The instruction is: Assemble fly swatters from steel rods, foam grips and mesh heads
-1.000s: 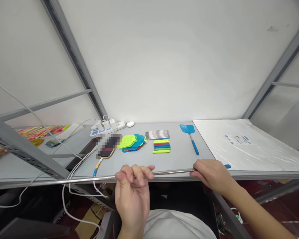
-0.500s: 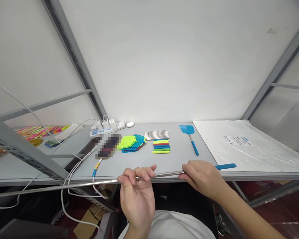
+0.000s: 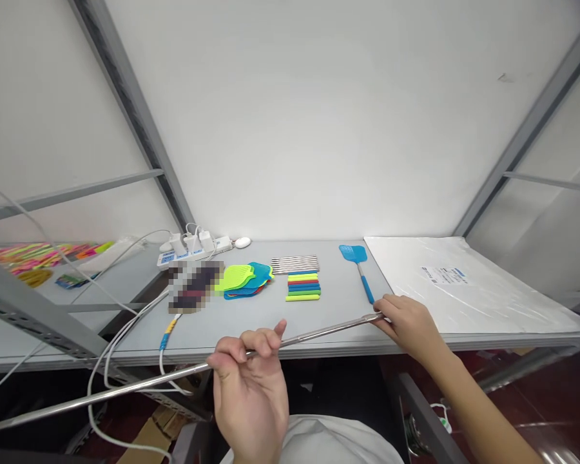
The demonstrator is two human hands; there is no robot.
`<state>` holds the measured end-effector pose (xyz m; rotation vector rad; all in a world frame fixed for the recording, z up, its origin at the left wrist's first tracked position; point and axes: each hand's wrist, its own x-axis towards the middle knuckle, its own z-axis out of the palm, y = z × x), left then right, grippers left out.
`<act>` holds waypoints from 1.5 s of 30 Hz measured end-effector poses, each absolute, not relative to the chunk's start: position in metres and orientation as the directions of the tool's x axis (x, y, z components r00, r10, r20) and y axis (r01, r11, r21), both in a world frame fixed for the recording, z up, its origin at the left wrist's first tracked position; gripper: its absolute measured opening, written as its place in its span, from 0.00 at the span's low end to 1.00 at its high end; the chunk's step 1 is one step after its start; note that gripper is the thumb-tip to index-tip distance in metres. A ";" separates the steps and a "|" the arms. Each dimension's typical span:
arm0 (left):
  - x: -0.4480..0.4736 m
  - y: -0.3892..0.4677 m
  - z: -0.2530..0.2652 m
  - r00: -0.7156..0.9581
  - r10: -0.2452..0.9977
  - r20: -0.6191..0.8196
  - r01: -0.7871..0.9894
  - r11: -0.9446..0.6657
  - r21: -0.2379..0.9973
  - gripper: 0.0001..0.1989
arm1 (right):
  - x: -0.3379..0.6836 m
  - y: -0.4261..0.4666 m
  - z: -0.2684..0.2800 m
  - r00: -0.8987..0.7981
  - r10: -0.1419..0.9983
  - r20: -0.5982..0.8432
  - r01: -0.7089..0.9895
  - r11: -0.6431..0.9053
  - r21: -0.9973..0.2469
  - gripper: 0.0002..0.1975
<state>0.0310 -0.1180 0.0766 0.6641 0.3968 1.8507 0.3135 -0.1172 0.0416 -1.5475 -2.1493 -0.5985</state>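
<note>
A long telescopic metal rod (image 3: 329, 331) slants across the front of the table, its left end running out of view low on the left. My left hand (image 3: 254, 386), palm up, has its fingers curled around the rod's middle. Farther right, my right hand (image 3: 408, 325) grips the rod near its other end, and the blue handle there is hidden behind it. Just beyond that hand lies a blue fly swatter (image 3: 366, 283) with a short shaft. Colored handle grips (image 3: 303, 287) lie in a row, below a row of metal rods (image 3: 296, 264). Green and blue swatter heads (image 3: 236, 277) are stacked to their left.
On the right lies a white wrapped package (image 3: 464, 277). A power strip (image 3: 193, 253) with plugs and white cables stands back left, near a blurred-out object (image 3: 196, 287). Shelf posts (image 3: 145, 129) frame the table; colorful items (image 3: 43, 258) lie on the left table.
The rod tilts more steeply, its left end lower and right end higher. My right hand has moved up and slightly right; the blue handle end beside it is now out of sight.
</note>
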 end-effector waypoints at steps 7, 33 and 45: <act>0.052 -0.113 0.067 -0.298 0.904 0.308 -0.674 -0.428 0.603 0.20 | 0.269 -0.120 0.039 -0.323 0.802 0.502 0.940 0.331 0.076 0.17; -0.030 -0.064 0.074 -0.650 0.756 0.083 -0.631 -0.597 0.495 0.20 | 0.326 -0.108 0.022 -0.215 0.855 0.472 0.976 0.198 0.086 0.24; 0.049 -0.085 0.047 -0.419 0.898 0.132 -0.685 -0.408 0.603 0.20 | 0.196 -0.122 0.046 -0.176 0.958 0.227 0.983 0.185 -0.017 0.11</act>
